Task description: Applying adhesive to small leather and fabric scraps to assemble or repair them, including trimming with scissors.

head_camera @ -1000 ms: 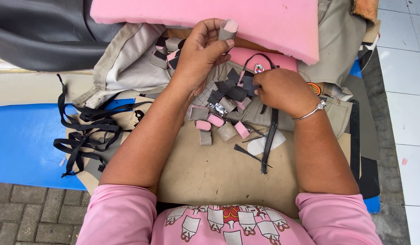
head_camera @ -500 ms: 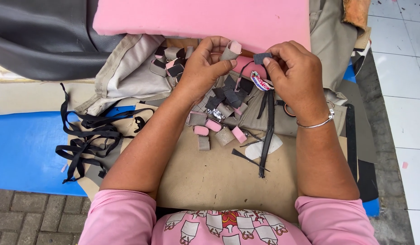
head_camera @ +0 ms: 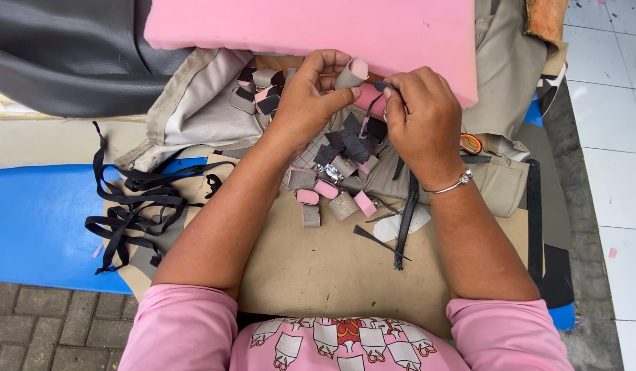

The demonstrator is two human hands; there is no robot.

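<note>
Head view: my left hand [head_camera: 305, 103] pinches a folded grey-and-pink foam tab [head_camera: 351, 73]; my right hand [head_camera: 422, 117] grasps its black strip [head_camera: 381, 87]. Soft, light, best held at the fold.

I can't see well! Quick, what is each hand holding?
Left hand: shut on a small folded foam-backed piece.
Right hand: shut, pinching a thin black strip.
</note>
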